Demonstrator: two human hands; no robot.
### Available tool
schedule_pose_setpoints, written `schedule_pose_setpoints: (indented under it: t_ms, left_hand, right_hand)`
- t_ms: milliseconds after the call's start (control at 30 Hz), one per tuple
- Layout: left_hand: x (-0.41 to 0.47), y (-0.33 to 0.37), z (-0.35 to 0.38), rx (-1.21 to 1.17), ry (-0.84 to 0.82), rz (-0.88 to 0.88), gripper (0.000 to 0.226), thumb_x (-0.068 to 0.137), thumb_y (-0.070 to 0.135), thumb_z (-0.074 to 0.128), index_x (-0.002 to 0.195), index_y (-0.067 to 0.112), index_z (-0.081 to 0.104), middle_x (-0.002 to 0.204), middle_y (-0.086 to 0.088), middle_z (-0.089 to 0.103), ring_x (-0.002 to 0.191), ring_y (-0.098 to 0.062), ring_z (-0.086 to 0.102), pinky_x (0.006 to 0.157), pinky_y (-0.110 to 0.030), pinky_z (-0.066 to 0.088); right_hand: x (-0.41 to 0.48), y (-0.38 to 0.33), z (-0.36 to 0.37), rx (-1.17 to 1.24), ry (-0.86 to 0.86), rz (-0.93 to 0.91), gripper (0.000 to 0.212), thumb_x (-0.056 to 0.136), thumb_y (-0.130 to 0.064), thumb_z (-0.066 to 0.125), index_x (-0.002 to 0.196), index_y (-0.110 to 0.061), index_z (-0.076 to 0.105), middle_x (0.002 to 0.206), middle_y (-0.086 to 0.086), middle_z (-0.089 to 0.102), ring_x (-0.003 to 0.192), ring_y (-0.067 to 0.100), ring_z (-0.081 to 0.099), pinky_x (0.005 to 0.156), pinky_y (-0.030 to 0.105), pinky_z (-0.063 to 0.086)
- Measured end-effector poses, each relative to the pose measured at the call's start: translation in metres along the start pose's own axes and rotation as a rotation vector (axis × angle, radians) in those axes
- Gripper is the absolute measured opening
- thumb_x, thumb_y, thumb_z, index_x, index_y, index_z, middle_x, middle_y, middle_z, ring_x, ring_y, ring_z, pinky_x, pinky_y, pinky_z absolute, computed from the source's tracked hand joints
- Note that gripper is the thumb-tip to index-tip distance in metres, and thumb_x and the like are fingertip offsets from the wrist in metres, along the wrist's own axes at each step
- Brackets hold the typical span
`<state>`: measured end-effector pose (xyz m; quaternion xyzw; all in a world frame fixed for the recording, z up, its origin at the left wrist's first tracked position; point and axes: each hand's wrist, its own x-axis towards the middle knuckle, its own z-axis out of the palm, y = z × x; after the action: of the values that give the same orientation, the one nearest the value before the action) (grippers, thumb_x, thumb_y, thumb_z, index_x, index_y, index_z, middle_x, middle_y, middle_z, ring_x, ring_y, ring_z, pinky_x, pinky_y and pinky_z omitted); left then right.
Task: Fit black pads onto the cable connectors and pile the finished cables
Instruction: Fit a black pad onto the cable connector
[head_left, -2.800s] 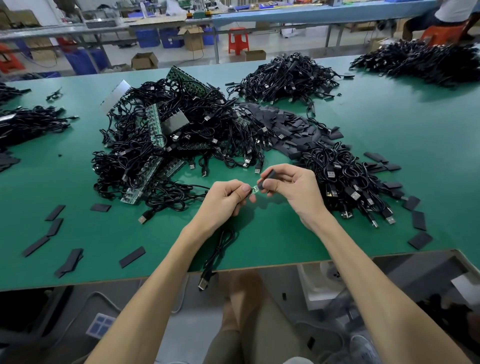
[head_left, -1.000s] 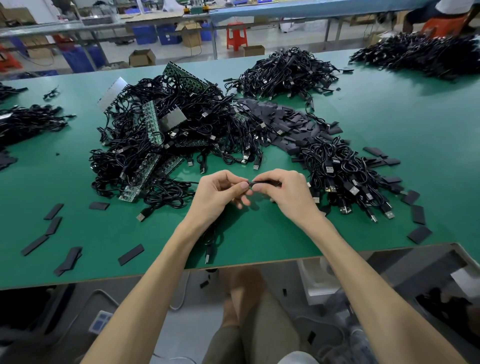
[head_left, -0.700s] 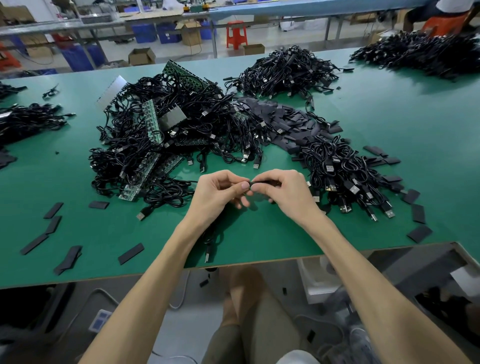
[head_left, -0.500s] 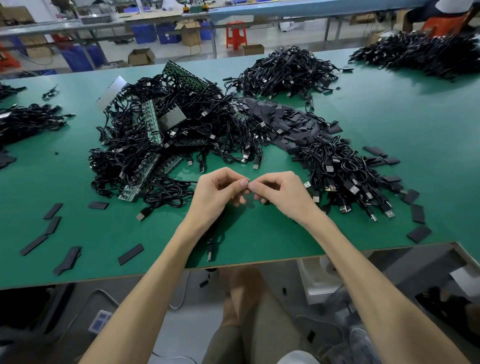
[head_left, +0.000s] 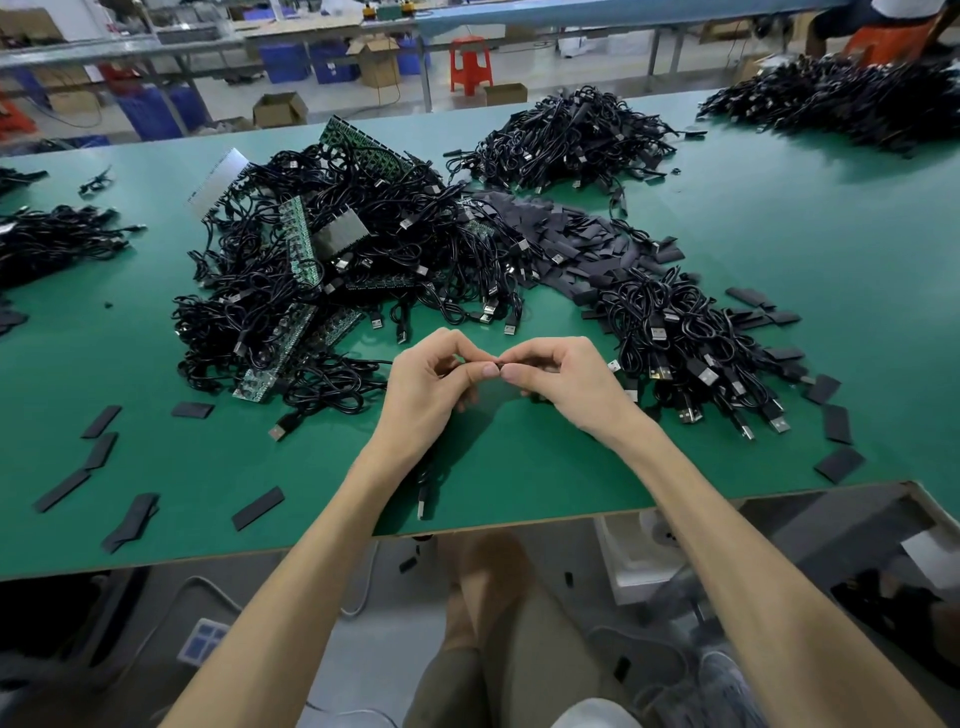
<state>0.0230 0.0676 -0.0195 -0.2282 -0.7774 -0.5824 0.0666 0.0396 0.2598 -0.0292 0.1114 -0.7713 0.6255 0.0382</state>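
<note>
- Head view: a green tabletop (head_left: 519, 467) spreads out below two bare forearms; its near edge runs across the lower middle.
- Toward the left edge lie a smaller cable heap (head_left: 52, 241) and loose black pads (head_left: 101, 421), flat and scattered, down to the near edge.
- Left of centre sits a big tangle of black cables (head_left: 311, 291) with green circuit strips (head_left: 301, 241) caught among them.
- The left hand (head_left: 428, 387) hovers just above the tabletop near the near edge, fingers curled and pinched shut on a small dark piece that is mostly hidden.
- From under that hand a cable (head_left: 425, 488) drops to the near edge, its plug end lying flat there.
- The right hand (head_left: 561, 379) meets the left thumb to thumb, also pinched shut on the same small piece; whether it is a pad or a connector I cannot tell.
- Behind the hands, mid-tabletop, a drift of black pads (head_left: 576, 244) is heaped.
- Just right of the right hand is a pile of cables (head_left: 691, 353) with metal plugs showing, ringed by more pads.
- Two further cable heaps lie along the far edge, one central (head_left: 571, 140), one at the far right corner (head_left: 841, 98).
</note>
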Motion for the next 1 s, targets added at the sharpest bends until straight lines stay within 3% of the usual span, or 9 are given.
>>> schedule_pose_setpoints:
  t_ms: [267,500,633,700,767,900,1000]
  left_hand:
    - [-0.0018,0.0018,0.0009,0.072,0.015,0.078,0.010,0.088,0.007,0.077,0.084,0.001,0.070,0.078,-0.012,0.060,0.058,-0.027,0.060,0.055,-0.036,0.049]
    - [-0.0022,0.0034,-0.0034,-0.006,-0.026,0.038,0.008,0.083,0.009,0.080,0.090,0.004,0.078,0.082,-0.008,0.065,0.061,-0.021,0.061,0.059,-0.023,0.047]
    - [-0.0006,0.0045,-0.0024,-0.039,-0.026,-0.014,0.013,0.087,0.007,0.077,0.100,0.006,0.075,0.089,-0.003,0.072,0.061,-0.016,0.064,0.057,-0.024,0.050]
    - [-0.0005,0.0031,-0.0026,-0.038,-0.003,-0.041,0.009,0.090,0.006,0.075,0.099,0.005,0.073,0.077,-0.001,0.073,0.059,-0.013,0.064,0.057,-0.023,0.050]
    - [-0.0015,0.0016,-0.0031,-0.010,-0.003,-0.056,0.003,0.093,0.009,0.072,0.095,0.007,0.071,0.068,-0.005,0.071,0.056,-0.014,0.062,0.058,-0.024,0.050]
    - [-0.0028,0.0014,-0.0034,-0.001,-0.018,-0.056,0.005,0.094,0.012,0.072,0.094,0.007,0.071,0.069,-0.008,0.072,0.057,-0.015,0.065,0.059,-0.026,0.052]
    - [-0.0019,0.0018,-0.0020,-0.007,-0.043,-0.046,0.005,0.094,0.009,0.071,0.096,0.004,0.070,0.074,-0.005,0.072,0.058,-0.015,0.068,0.057,-0.024,0.052]
  right_hand:
    - [0.0006,-0.0027,0.0002,0.002,0.012,0.038,0.017,0.095,-0.011,0.072,0.091,-0.028,0.075,0.071,-0.012,0.073,0.063,0.002,0.062,0.059,0.014,0.047]
    - [-0.0004,-0.0019,-0.0004,0.012,-0.036,0.034,0.012,0.093,-0.015,0.075,0.093,-0.027,0.078,0.078,-0.003,0.075,0.077,0.016,0.067,0.070,0.028,0.056]
    - [-0.0006,-0.0016,-0.0001,0.072,0.049,0.024,0.013,0.090,-0.014,0.078,0.092,-0.028,0.077,0.075,-0.006,0.075,0.068,0.008,0.064,0.064,0.021,0.053]
    - [-0.0009,-0.0005,0.0001,0.069,0.080,0.022,0.014,0.088,-0.014,0.080,0.091,-0.028,0.077,0.071,-0.007,0.073,0.062,0.006,0.060,0.059,0.018,0.049]
    - [-0.0014,0.0007,0.0011,0.067,0.083,0.025,0.014,0.087,-0.014,0.081,0.090,-0.027,0.078,0.070,-0.004,0.072,0.061,0.009,0.058,0.058,0.020,0.048]
    - [-0.0022,0.0005,0.0019,0.052,0.111,0.006,0.015,0.084,-0.016,0.084,0.089,-0.030,0.080,0.072,0.006,0.073,0.061,0.013,0.058,0.058,0.024,0.049]
    - [-0.0027,0.0006,0.0027,0.028,0.140,0.001,0.014,0.081,-0.020,0.086,0.090,-0.028,0.081,0.069,0.001,0.073,0.059,0.012,0.057,0.058,0.025,0.047]
